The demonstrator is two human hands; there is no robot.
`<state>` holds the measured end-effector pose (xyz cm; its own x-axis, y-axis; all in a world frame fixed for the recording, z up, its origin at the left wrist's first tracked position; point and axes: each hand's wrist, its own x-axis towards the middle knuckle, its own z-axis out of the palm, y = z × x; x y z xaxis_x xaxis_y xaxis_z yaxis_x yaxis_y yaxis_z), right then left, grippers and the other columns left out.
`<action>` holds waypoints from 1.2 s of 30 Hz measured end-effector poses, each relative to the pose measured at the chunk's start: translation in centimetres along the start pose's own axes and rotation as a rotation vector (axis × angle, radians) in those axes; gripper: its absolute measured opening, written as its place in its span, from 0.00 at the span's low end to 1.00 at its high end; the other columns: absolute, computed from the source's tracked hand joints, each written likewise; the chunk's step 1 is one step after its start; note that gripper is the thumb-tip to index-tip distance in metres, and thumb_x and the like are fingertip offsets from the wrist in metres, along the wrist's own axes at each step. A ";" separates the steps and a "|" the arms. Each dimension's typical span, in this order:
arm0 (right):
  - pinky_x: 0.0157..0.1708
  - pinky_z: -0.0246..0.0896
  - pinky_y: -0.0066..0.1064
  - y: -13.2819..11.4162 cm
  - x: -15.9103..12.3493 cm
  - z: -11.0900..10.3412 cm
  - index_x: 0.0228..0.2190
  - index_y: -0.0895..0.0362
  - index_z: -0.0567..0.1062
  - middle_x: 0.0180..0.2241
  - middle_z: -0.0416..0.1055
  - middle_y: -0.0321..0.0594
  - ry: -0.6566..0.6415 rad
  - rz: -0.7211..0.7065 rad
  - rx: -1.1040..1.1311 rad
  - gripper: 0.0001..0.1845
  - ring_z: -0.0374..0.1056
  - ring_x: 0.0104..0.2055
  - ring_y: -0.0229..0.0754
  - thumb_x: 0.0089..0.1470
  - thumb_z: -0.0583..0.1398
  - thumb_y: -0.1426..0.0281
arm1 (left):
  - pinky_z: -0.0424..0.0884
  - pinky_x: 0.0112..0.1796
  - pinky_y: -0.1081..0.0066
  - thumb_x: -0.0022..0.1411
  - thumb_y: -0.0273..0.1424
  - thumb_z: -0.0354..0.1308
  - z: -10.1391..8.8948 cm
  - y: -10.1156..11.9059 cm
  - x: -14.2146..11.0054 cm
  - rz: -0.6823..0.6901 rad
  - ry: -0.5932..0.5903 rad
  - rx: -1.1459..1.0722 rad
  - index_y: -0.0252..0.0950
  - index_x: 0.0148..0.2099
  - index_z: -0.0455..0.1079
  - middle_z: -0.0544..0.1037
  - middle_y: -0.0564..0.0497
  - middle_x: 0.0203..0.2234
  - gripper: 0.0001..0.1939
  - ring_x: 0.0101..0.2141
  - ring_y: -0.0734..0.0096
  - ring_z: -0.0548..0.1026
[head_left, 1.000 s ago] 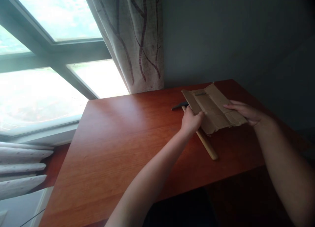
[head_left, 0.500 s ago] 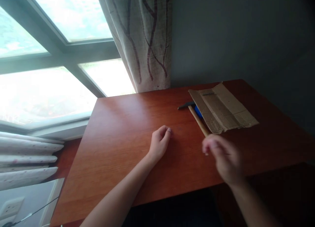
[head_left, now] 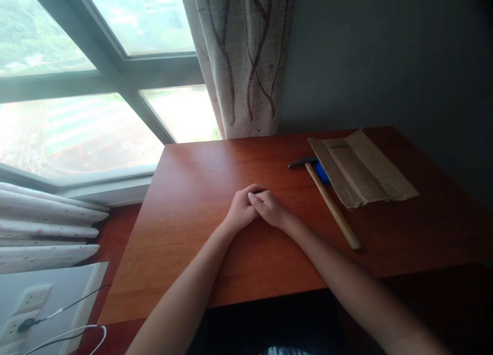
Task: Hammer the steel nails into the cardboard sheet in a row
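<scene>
My left hand and my right hand are clasped together over the middle of the wooden table. Both are closed, with the fingers folded against each other and partly hidden; no object shows in them. To the right of my hands, apart from them, lies a hammer with a dark head and a pale wooden handle pointing toward me. Beside it is a flattened piece of brown cardboard. A blue thing peeks out from under the cardboard's left edge, mostly covered, so its kind is unclear.
A window fills the left side, with a patterned curtain at the table's back edge. A grey wall stands behind. Low on the left are wall sockets with a plug and cables.
My right hand has left the hammer's handle and moved left to clasp my left hand. The hammer now lies with its full handle showing. The view has shifted slightly.
</scene>
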<state>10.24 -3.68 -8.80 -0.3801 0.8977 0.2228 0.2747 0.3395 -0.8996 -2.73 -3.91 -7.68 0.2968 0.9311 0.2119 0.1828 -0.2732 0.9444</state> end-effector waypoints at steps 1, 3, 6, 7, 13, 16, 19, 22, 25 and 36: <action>0.24 0.55 0.33 0.1 -0.2 -0.1 0.15 0.53 0.62 0.16 0.68 0.39 -0.006 -0.002 -0.002 0.33 0.65 0.21 0.40 0.69 0.47 0.52 | 0.76 0.44 0.66 0.49 0.21 0.53 0.0 0.1 -0.1 -0.003 -0.017 0.009 0.33 0.45 0.78 0.84 0.46 0.39 0.21 0.41 0.61 0.81; 0.25 0.55 0.33 0.1 -0.5 -0.2 0.15 0.53 0.61 0.17 0.68 0.40 0.004 -0.007 -0.012 0.33 0.65 0.22 0.41 0.68 0.48 0.52 | 0.76 0.44 0.66 0.50 0.21 0.53 0.1 0.2 -0.2 0.002 -0.059 0.021 0.33 0.46 0.79 0.84 0.46 0.40 0.21 0.41 0.60 0.81; 0.25 0.53 0.34 -0.1 -0.7 -0.3 0.16 0.53 0.61 0.18 0.69 0.40 0.022 -0.011 -0.025 0.31 0.65 0.22 0.41 0.68 0.48 0.53 | 0.75 0.45 0.65 0.52 0.22 0.53 0.2 0.3 -0.3 0.005 -0.073 0.043 0.33 0.46 0.78 0.84 0.46 0.40 0.20 0.42 0.60 0.81; 0.25 0.53 0.34 -0.1 -0.7 -0.4 0.16 0.53 0.61 0.18 0.69 0.40 0.024 -0.013 -0.027 0.31 0.64 0.22 0.41 0.68 0.48 0.53 | 0.75 0.44 0.66 0.53 0.22 0.52 0.2 0.3 -0.3 0.001 -0.060 0.056 0.33 0.45 0.78 0.84 0.46 0.39 0.19 0.41 0.61 0.81; 0.26 0.54 0.35 -0.4 -0.6 -0.7 0.16 0.52 0.61 0.18 0.70 0.41 0.041 -0.030 -0.037 0.29 0.66 0.22 0.42 0.67 0.50 0.56 | 0.74 0.41 0.69 0.54 0.22 0.51 0.3 0.8 -0.3 -0.002 -0.023 0.102 0.33 0.44 0.77 0.83 0.49 0.36 0.18 0.38 0.64 0.81; 0.27 0.56 0.35 -0.6 -0.6 -0.7 0.17 0.52 0.63 0.20 0.73 0.42 0.041 -0.037 -0.039 0.28 0.68 0.24 0.44 0.68 0.49 0.57 | 0.74 0.41 0.69 0.55 0.22 0.52 0.3 1.1 -0.3 -0.016 -0.022 0.099 0.33 0.45 0.78 0.84 0.48 0.37 0.18 0.38 0.64 0.81; 0.28 0.59 0.36 -0.6 -0.6 -0.7 0.17 0.52 0.65 0.21 0.74 0.43 0.037 -0.041 -0.042 0.28 0.69 0.24 0.44 0.68 0.49 0.58 | 0.74 0.42 0.69 0.55 0.23 0.52 0.2 1.2 -0.4 -0.024 -0.016 0.091 0.33 0.46 0.78 0.84 0.48 0.38 0.19 0.38 0.64 0.81; 0.29 0.61 0.36 -0.6 -0.7 -0.6 0.17 0.53 0.67 0.21 0.75 0.43 0.032 -0.037 -0.043 0.29 0.69 0.25 0.44 0.68 0.49 0.57 | 0.74 0.42 0.69 0.55 0.23 0.52 0.3 1.2 -0.4 -0.015 -0.007 0.087 0.33 0.46 0.78 0.84 0.48 0.38 0.19 0.38 0.64 0.80; 0.28 0.60 0.36 -0.6 -0.7 -0.6 0.17 0.53 0.66 0.20 0.74 0.43 0.020 -0.034 -0.038 0.30 0.69 0.25 0.44 0.69 0.49 0.56 | 0.74 0.41 0.69 0.55 0.22 0.52 0.3 1.2 -0.5 -0.011 -0.005 0.086 0.33 0.46 0.78 0.84 0.48 0.38 0.19 0.38 0.65 0.80; 0.26 0.57 0.35 -0.9 -0.6 -0.9 0.16 0.52 0.64 0.19 0.72 0.42 -0.006 -0.034 -0.023 0.32 0.67 0.23 0.43 0.69 0.48 0.52 | 0.74 0.40 0.69 0.54 0.23 0.52 0.3 1.2 -0.6 -0.015 0.006 0.074 0.33 0.45 0.78 0.84 0.48 0.37 0.18 0.38 0.64 0.81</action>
<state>11.00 -4.30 -7.82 -0.3948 0.8840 0.2504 0.2820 0.3760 -0.8827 -2.36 -4.84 -6.75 0.2879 0.9367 0.1992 0.2561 -0.2757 0.9265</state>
